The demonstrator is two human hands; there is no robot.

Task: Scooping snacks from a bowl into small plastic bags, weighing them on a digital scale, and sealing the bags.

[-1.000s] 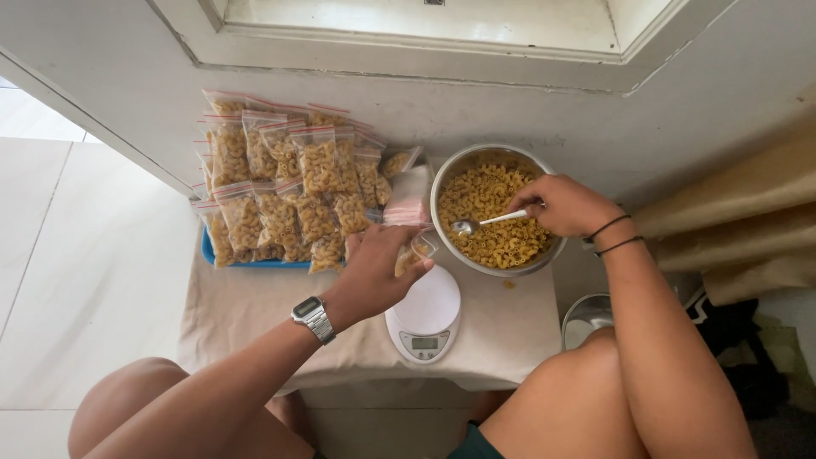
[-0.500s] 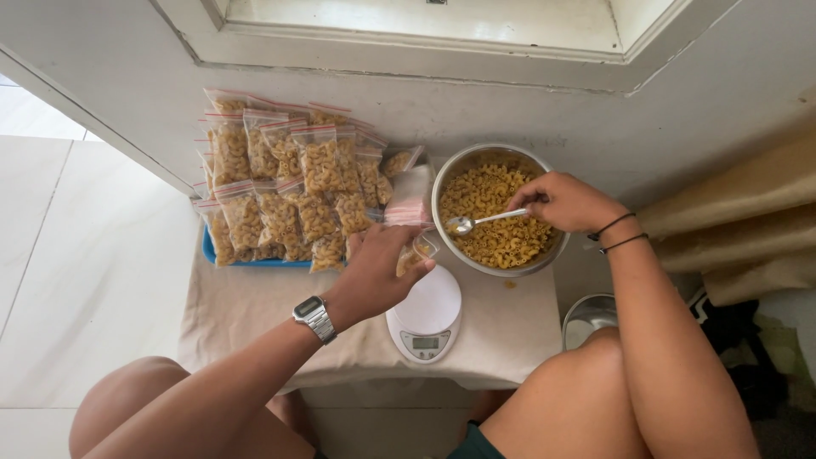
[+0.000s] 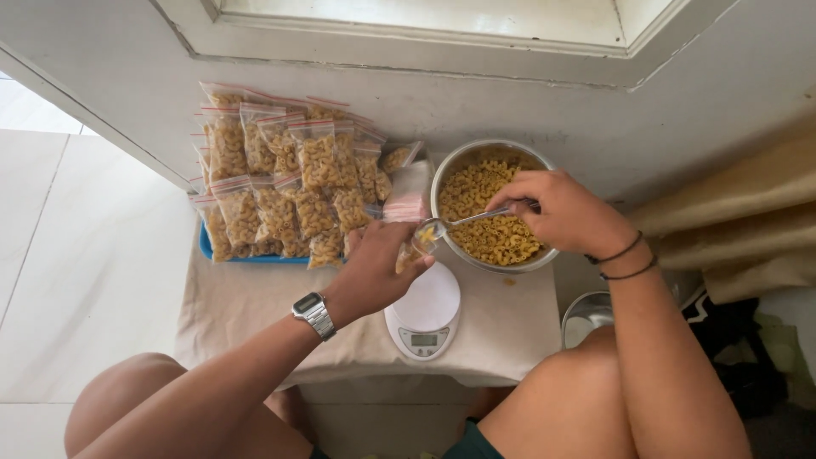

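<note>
The right hand [image 3: 565,212], closed on the handle of a metal spoon [image 3: 463,223], has carried the spoon bowl out of the steel bowl of macaroni [image 3: 489,208], where it lay a second ago, to the mouth of a small clear bag [image 3: 406,212]. That bag is pinched open in the left hand [image 3: 378,268], just above the white kitchen scale [image 3: 425,310]. Beyond the left hand, filled bags [image 3: 285,183] lie stacked on a blue tray [image 3: 206,246], so one more portion appears to be going in.
</note>
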